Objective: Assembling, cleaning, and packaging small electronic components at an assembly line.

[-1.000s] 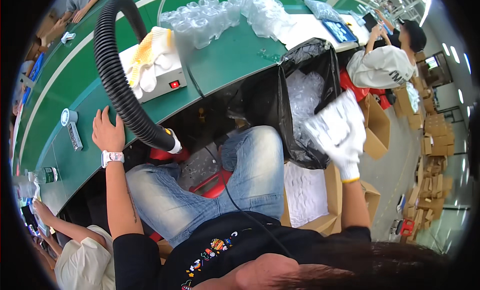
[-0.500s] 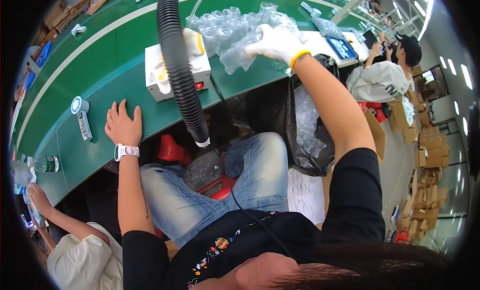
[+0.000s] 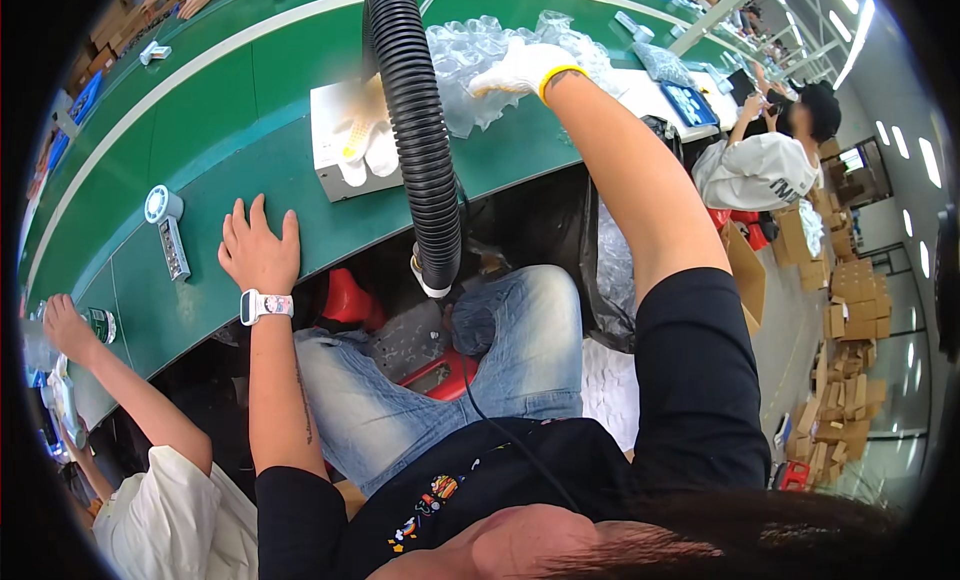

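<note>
My left hand (image 3: 262,248) lies bare and flat on the green workbench (image 3: 215,310), fingers spread, holding nothing. Left of it is a small handheld device (image 3: 167,225) with a round pale-blue head and a grey handle. My right hand (image 3: 525,70), in a white glove with a yellow cuff, reaches to the far side of the bench. Its fingers are bent and closed on a clear plastic pouch (image 3: 465,118) at the near edge of a pile of similar pouches (image 3: 465,42). The fingertips are partly lost against the plastic.
A black corrugated hose (image 3: 415,130) hangs before a white box-shaped machine (image 3: 335,130) with a white glove (image 3: 372,148) on it. A black bag of clear plastic (image 3: 612,270) hangs at the bench edge. Co-workers sit at left (image 3: 165,500) and right (image 3: 750,170).
My right hand has shifted up and left over the pile, with the pouch closer to the others. The hose appears further right. The left co-worker's hand has risen to the bottle.
</note>
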Demonstrator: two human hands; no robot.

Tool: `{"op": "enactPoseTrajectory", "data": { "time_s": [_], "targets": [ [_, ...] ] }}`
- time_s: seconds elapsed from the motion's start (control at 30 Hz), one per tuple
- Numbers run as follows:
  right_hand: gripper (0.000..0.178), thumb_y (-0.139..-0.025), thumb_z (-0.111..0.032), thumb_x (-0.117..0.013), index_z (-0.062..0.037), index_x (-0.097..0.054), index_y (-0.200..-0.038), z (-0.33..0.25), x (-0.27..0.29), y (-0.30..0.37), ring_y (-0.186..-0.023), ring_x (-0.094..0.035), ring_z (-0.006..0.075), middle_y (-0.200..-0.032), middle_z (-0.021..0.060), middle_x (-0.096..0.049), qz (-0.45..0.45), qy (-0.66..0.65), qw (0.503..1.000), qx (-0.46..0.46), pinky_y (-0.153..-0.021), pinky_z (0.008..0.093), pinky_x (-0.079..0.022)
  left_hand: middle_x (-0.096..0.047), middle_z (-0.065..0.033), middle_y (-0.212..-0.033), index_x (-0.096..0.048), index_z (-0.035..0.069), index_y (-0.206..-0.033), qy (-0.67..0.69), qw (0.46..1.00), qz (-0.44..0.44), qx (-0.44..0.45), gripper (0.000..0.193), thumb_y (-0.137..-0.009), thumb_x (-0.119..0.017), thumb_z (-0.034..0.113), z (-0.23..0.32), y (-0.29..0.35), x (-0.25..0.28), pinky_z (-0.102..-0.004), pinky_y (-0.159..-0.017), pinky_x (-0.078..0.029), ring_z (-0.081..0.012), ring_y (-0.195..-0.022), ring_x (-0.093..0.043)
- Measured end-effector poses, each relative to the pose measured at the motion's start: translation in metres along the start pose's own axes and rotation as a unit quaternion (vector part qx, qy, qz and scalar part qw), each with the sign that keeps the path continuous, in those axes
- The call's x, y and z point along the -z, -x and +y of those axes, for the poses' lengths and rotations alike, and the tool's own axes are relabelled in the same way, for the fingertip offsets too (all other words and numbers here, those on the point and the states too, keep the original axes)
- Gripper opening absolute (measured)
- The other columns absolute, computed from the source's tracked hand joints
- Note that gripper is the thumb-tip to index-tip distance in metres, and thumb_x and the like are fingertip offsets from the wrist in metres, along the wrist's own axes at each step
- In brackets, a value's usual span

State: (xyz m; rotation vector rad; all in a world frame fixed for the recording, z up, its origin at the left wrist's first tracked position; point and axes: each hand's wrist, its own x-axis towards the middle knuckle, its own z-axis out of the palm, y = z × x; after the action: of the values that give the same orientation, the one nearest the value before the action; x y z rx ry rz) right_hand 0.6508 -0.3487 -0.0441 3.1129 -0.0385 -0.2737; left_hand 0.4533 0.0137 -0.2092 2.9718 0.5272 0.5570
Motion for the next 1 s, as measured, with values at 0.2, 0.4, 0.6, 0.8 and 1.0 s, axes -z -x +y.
{"op": "enactPoseTrajectory", "data": {
  "time_s": [0.2, 0.4, 0.6, 0.8, 1.0],
  "targets": [
    [0.133, -0.063, -0.081, -0.071, 0.0070, -0.036, -0.156, 0.000, 0.007, 0.004, -0.130, -0.061, 0.0391, -0.140, 0.0286, -0.062, 0.053, -0.008, 0.998, 0.023, -0.109, 0.0433, -0.048, -0.046, -0.0111, -0.161, -0.057, 0.020, -0.147, -0.004, 1.000, -0.004, 0.004, 0.060, -0.097, -0.061, 0.053, -0.003, 0.001, -0.001, -0.0576, -0.118, -0.030, -0.0339, -0.149, -0.041],
    [0.101, -0.072, -0.057, -0.082, 0.0026, -0.051, -0.147, 0.006, 0.029, 0.039, -0.117, -0.068, 0.0340, -0.128, 0.0236, -0.069, 0.147, -0.092, 0.985, 0.001, -0.100, 0.0408, -0.054, -0.048, -0.0111, -0.159, -0.058, 0.020, -0.146, -0.015, 1.000, 0.007, -0.005, 0.059, -0.097, -0.061, 0.052, -0.009, 0.003, -0.001, -0.0565, -0.117, -0.033, -0.0336, -0.148, -0.042],
    [0.066, -0.091, -0.042, -0.075, -0.0018, -0.060, -0.140, 0.130, -0.006, 0.141, -0.115, -0.069, 0.0307, -0.127, 0.0225, -0.069, 0.396, -0.289, 0.853, 0.180, -0.101, 0.0393, -0.053, -0.061, -0.0147, -0.146, -0.066, 0.014, -0.137, -0.026, 0.992, 0.058, -0.112, 0.052, -0.094, -0.068, 0.043, -0.005, -0.012, -0.030, -0.0480, -0.109, -0.046, -0.0362, -0.135, -0.056],
    [0.032, -0.099, -0.013, -0.068, -0.0005, -0.067, -0.129, 0.329, -0.222, 0.234, -0.115, -0.066, 0.0233, -0.126, 0.0103, -0.071, 0.528, -0.416, 0.721, -0.168, -0.101, 0.0356, -0.051, -0.068, -0.0261, -0.128, -0.068, 0.002, -0.129, -0.161, 0.876, 0.150, -0.429, 0.052, -0.092, -0.077, 0.037, -0.108, -0.062, -0.044, -0.0482, -0.104, -0.049, -0.0426, -0.115, -0.066],
    [0.021, -0.099, -0.005, -0.070, -0.0022, -0.068, -0.120, 0.317, -0.392, 0.346, -0.099, -0.068, 0.0181, -0.112, 0.0064, -0.071, 0.499, -0.519, 0.612, -0.328, -0.085, 0.0291, -0.056, -0.061, -0.0299, -0.138, -0.065, -0.002, -0.132, 0.033, 0.989, 0.028, -0.144, 0.053, -0.096, -0.069, 0.036, -0.046, -0.035, -0.067, -0.0507, -0.112, -0.043, -0.0442, -0.129, -0.058]
  ]
}}
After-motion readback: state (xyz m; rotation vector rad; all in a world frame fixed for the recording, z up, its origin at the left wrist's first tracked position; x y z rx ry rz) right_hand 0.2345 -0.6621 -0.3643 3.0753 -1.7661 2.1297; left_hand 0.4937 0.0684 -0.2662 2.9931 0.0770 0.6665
